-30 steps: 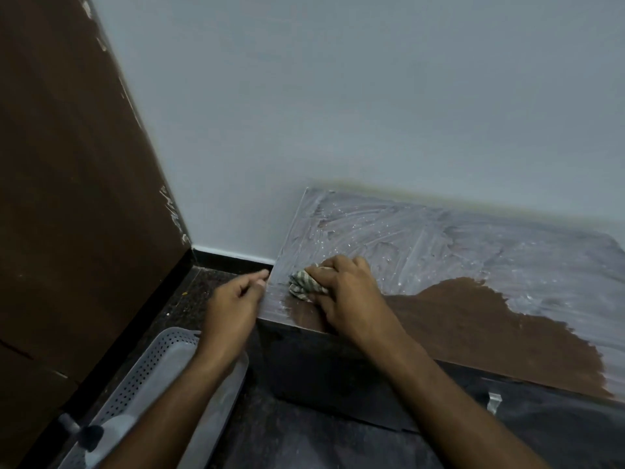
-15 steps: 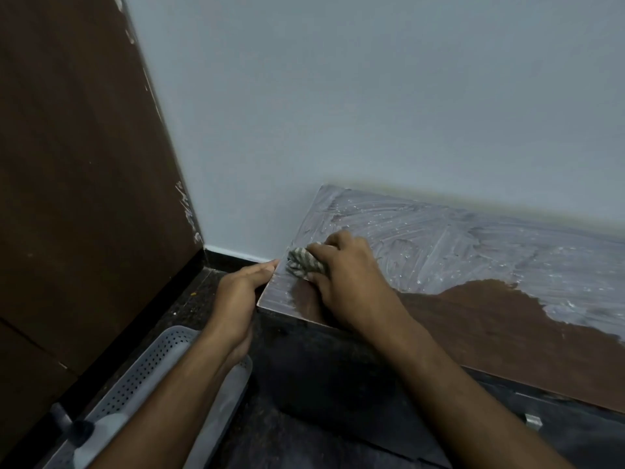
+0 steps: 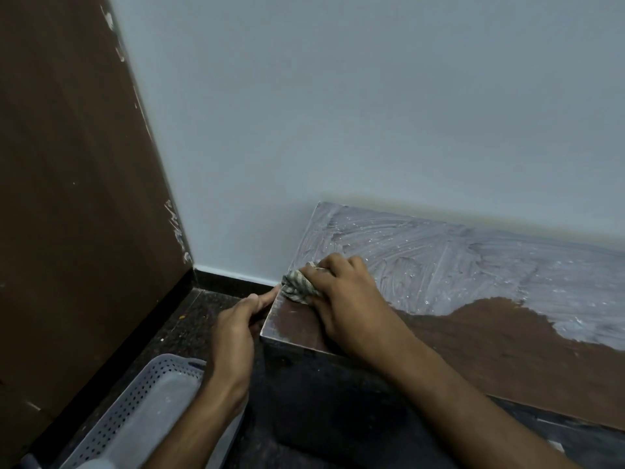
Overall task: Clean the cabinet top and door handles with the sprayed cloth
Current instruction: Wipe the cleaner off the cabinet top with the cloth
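One view only, from a camera worn on the person's head. It looks forward and steeply down into a room corner, close above the left end of the cabinet top (image 3: 473, 336), with both forearms reaching in from the bottom edge. The wide lens bends the wall (image 3: 338, 113) and the door (image 3: 67, 198) at left. The floor (image 3: 189, 319) and a basket (image 3: 142, 401) fill the lower left.

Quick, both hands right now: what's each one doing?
Left hand: holds nothing, fingers curled against the cabinet top's left edge.
Right hand: closed on the cloth, pressing it onto the top.
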A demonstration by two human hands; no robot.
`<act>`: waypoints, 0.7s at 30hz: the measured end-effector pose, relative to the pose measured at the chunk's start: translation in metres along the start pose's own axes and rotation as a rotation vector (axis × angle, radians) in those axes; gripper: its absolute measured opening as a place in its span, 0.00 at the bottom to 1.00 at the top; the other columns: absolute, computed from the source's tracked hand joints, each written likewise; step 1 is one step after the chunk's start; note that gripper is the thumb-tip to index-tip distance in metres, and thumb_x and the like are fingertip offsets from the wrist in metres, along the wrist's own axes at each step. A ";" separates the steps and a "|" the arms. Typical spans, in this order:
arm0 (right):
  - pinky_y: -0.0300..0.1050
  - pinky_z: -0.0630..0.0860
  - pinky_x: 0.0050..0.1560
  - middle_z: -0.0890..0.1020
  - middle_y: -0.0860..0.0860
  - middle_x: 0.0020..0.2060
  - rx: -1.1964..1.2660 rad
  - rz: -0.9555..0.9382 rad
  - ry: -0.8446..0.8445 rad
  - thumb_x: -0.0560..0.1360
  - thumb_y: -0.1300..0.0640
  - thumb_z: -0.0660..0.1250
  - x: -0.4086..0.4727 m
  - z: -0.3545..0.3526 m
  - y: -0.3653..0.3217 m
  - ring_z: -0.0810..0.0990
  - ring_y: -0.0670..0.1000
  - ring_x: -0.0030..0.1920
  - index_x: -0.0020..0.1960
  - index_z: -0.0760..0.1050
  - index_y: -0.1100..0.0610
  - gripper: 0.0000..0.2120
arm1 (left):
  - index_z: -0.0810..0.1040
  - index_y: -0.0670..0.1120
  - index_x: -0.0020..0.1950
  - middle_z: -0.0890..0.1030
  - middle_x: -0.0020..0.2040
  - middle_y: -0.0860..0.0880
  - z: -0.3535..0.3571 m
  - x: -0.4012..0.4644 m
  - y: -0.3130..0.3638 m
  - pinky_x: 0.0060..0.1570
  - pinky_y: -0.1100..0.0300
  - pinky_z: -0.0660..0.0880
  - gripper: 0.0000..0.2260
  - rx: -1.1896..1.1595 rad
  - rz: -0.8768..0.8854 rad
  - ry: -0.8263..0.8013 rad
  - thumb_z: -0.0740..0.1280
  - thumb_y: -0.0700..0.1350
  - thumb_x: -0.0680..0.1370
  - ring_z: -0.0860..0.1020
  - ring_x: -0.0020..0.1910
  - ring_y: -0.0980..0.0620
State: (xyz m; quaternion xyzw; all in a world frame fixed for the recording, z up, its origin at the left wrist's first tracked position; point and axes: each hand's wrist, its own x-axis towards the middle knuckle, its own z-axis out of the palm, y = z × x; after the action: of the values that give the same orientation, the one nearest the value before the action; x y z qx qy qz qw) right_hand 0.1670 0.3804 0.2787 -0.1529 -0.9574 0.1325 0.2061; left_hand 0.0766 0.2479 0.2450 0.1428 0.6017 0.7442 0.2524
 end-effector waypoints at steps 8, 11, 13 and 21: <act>0.47 0.69 0.63 0.74 0.49 0.62 0.051 -0.179 -0.066 0.78 0.50 0.65 -0.024 -0.003 -0.003 0.68 0.51 0.60 0.70 0.71 0.47 0.21 | 0.84 0.39 0.54 0.87 0.46 0.40 0.003 0.013 -0.005 0.54 0.49 0.79 0.22 0.074 0.002 0.101 0.52 0.47 0.84 0.85 0.48 0.42; 0.52 0.70 0.62 0.76 0.51 0.61 0.006 -0.092 0.025 0.79 0.52 0.64 -0.006 -0.004 0.021 0.69 0.54 0.58 0.67 0.75 0.49 0.17 | 0.85 0.40 0.49 0.87 0.40 0.40 0.002 0.028 0.006 0.47 0.49 0.79 0.21 0.231 0.008 0.102 0.55 0.48 0.83 0.84 0.42 0.40; 0.51 0.69 0.63 0.73 0.52 0.62 -0.022 0.012 0.067 0.79 0.54 0.64 0.001 0.001 0.017 0.66 0.54 0.60 0.66 0.75 0.51 0.16 | 0.86 0.42 0.45 0.85 0.34 0.44 0.007 0.034 0.016 0.36 0.56 0.78 0.19 0.333 -0.018 0.085 0.57 0.47 0.82 0.82 0.32 0.46; 0.51 0.69 0.62 0.76 0.55 0.60 0.063 -0.139 -0.071 0.76 0.56 0.67 0.010 0.010 -0.011 0.71 0.59 0.59 0.66 0.76 0.52 0.18 | 0.81 0.40 0.45 0.83 0.29 0.48 -0.004 0.017 0.022 0.37 0.56 0.78 0.19 0.165 -0.108 0.046 0.57 0.50 0.84 0.82 0.29 0.53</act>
State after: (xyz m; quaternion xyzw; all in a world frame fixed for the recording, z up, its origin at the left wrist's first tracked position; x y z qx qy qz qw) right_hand 0.1510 0.3723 0.2770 -0.0745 -0.9678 0.1534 0.1853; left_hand 0.0554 0.2504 0.2641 0.1132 0.6732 0.6806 0.2659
